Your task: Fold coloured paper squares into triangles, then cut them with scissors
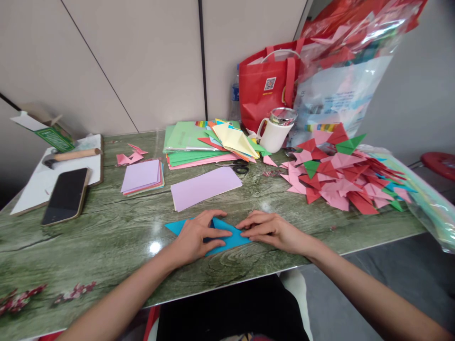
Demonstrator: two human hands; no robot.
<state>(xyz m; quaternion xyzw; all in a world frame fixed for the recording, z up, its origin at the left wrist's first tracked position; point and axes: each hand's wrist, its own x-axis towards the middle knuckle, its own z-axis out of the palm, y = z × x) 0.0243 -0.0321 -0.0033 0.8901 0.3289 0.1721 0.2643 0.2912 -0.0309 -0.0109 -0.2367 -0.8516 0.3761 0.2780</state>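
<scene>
A blue sheet of folded paper (232, 241) lies flat on the table close to its front edge, with a pointed tip sticking out at the left. My left hand (199, 234) rests across its middle, fingers spread and pressing it down. At the paper's right end is my right hand (272, 229), its fingertips gathered on the edge there. Part of the paper is hidden under my left hand. Just behind it lies a lilac paper strip (206, 186), and a stack of small lilac squares (141, 176) sits to the left.
A pile of pink, red and green folded pieces (337, 173) spreads at the right. Behind are coloured sheets (192, 142), scissors (241, 166), a white mug (275, 132), a red bag (265, 94) and a plastic bag (341, 90). At left lie a phone (67, 195) and a hammer (74, 155).
</scene>
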